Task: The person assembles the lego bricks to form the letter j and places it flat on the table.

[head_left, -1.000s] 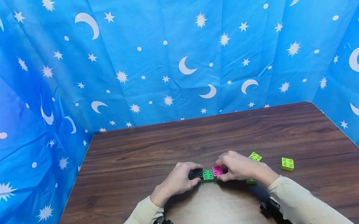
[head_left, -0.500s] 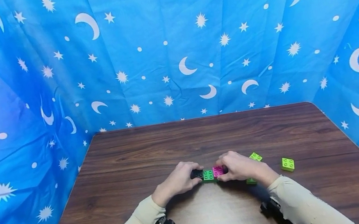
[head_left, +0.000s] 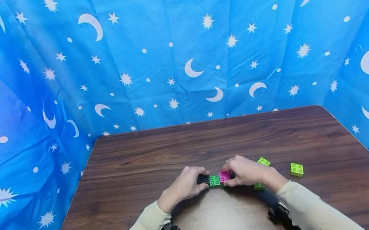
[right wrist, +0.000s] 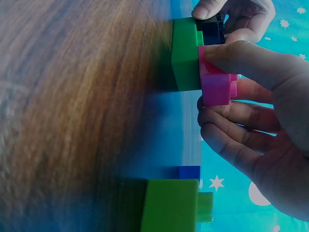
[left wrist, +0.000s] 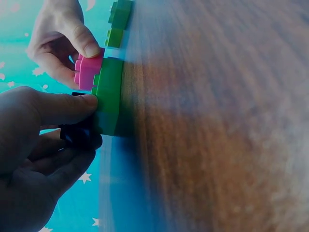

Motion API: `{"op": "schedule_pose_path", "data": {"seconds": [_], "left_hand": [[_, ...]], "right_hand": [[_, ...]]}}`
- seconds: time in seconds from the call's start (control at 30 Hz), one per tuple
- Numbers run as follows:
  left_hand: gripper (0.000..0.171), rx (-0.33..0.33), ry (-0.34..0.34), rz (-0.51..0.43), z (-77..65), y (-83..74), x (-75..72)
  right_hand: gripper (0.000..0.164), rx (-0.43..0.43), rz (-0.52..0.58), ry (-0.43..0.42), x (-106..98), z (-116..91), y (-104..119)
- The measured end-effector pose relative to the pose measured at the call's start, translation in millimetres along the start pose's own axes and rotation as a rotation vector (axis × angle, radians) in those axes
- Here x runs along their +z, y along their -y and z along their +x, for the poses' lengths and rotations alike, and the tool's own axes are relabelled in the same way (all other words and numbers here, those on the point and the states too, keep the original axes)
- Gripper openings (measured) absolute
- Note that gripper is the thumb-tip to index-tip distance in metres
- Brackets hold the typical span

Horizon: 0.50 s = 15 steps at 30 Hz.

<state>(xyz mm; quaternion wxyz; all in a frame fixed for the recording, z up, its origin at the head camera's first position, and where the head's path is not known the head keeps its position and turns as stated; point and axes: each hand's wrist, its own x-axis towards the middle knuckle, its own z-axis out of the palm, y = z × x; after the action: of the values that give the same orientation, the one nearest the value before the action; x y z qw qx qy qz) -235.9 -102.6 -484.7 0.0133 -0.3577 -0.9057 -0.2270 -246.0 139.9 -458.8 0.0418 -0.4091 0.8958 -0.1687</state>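
On my screens, a long green brick (head_left: 214,181) lies studs up on a brown wood-grain table (head_left: 140,155). Over its left end sits a black brick (head_left: 203,179) and over its right end a pink brick (head_left: 224,176), with four bare green studs between them in the head view. Left of the green brick I see the left hand (head_left: 186,184), thumb and fingers curled round the black piece, gripping it. Right of the green brick, the right hand (head_left: 246,170) pinches the pink piece between thumb and fingers (my right wrist camera shows pink jutting past the green end). Farther right of the green brick I make out a lime brick (head_left: 263,161), partly covered by the right hand, and, well apart beyond it, a second lime brick (head_left: 296,169). A small blue block (right wrist: 189,172), mostly hidden, also shows to the green brick's right. Behind the green brick, past the table edge, hangs a blue curtain (head_left: 157,64) printed with white moons and stars.
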Motion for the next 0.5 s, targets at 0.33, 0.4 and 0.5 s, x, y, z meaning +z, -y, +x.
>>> {"op": "schedule_pose_path", "data": {"seconds": [0.33, 0.4, 0.5], "left_hand": [[0.025, -0.009, -0.001, -0.044, 2.8, -0.4, -0.6], [0.025, -0.016, 0.001, -0.041, 3.1, -0.9, -1.2], [0.025, -0.024, 0.01, -0.038, 2.6, -1.9, -1.8]], "right_hand": [[0.03, 0.026, 0.005, -0.002, -1.6, 0.1, 3.1], [0.032, 0.028, 0.007, 0.0, -2.2, 0.0, 2.8], [0.036, 0.02, 0.007, 0.001, -1.8, -0.4, 2.1]]}}
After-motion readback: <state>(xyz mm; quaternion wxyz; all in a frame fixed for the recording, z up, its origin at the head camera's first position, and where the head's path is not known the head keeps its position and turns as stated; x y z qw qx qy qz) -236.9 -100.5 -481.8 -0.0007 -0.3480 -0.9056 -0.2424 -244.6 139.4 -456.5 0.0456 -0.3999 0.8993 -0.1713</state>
